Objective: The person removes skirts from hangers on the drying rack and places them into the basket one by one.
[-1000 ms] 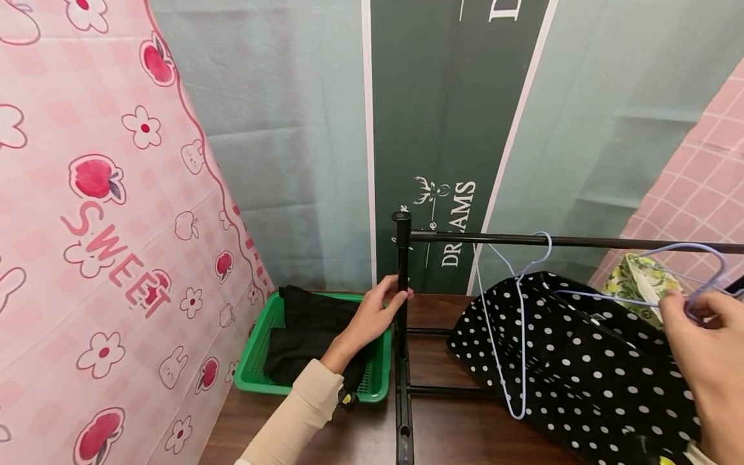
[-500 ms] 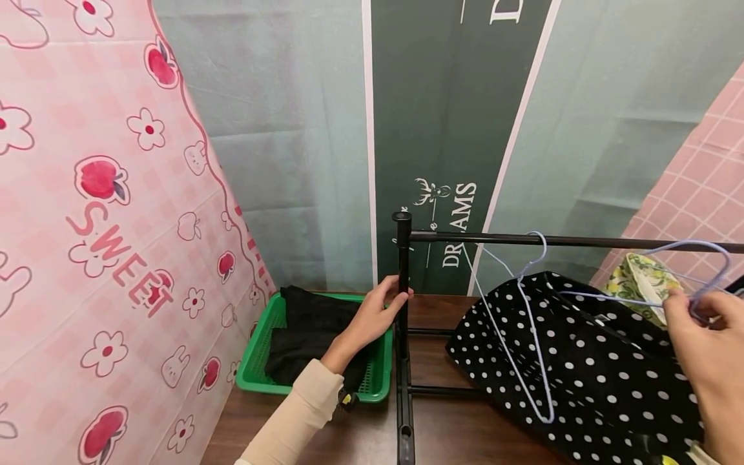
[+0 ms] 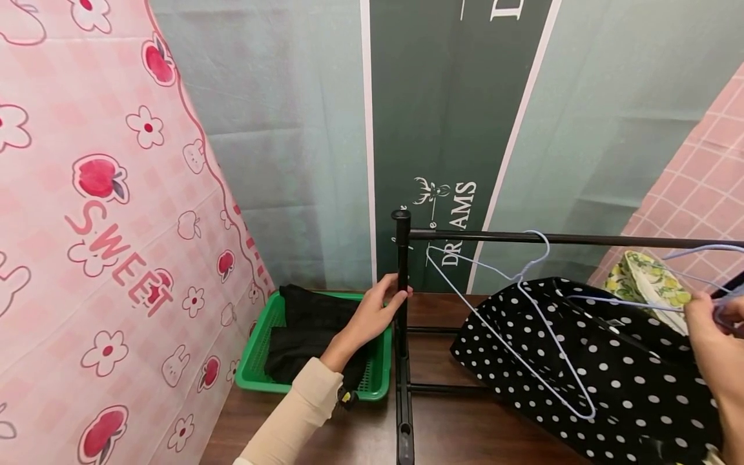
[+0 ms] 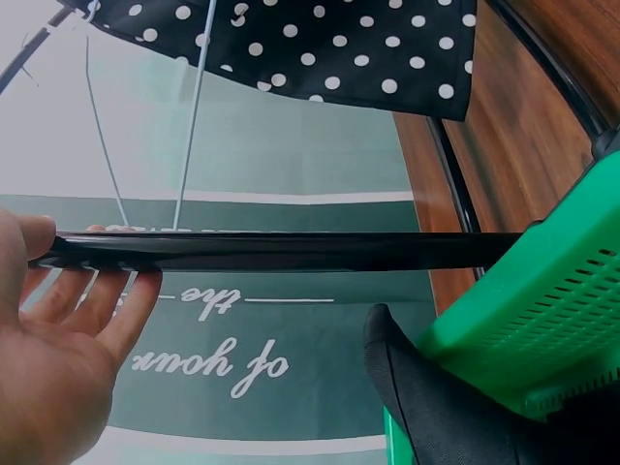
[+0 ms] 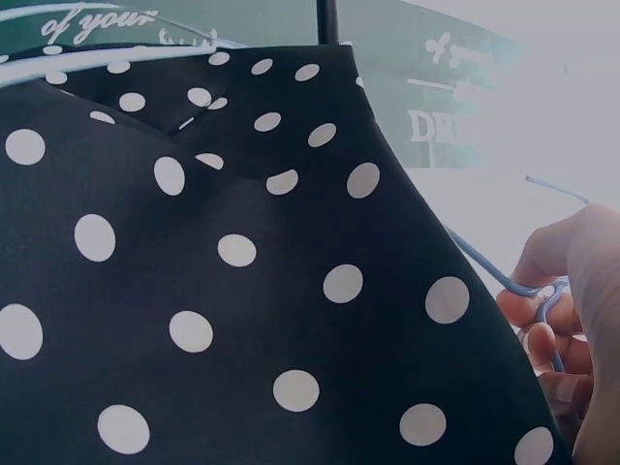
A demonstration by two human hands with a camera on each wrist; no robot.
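My left hand point(image 3: 372, 316) grips the upright black post point(image 3: 403, 271) of a clothes rack, thumb on one side and fingers round the other, as the left wrist view also shows. At the right, my right hand point(image 3: 712, 355) pinches the neck of a light purple hanger point(image 3: 628, 302). From this hanger hangs a black garment with white polka dots point(image 3: 633, 381), which fills much of the right wrist view. Its exact kind is unclear. A second purple hanger point(image 3: 519, 278), bare, hangs tilted by its hook from the rail point(image 3: 476, 237), in front of the dotted cloth.
A green basket point(image 3: 247, 371) with folded black cloth point(image 3: 302, 349) stands on the brown wooden surface point(image 3: 447, 426), left of the post. Behind the dotted garment is a yellow-green patterned cloth point(image 3: 630, 274). Lower black rack bars point(image 3: 444, 389) run along the surface. Printed curtains point(image 3: 290, 148) enclose the space.
My right hand has moved slightly right with its hanger and the dotted garment. The bare hanger has swung, its lower corner going right and its upper end left. My left hand stays on the post.
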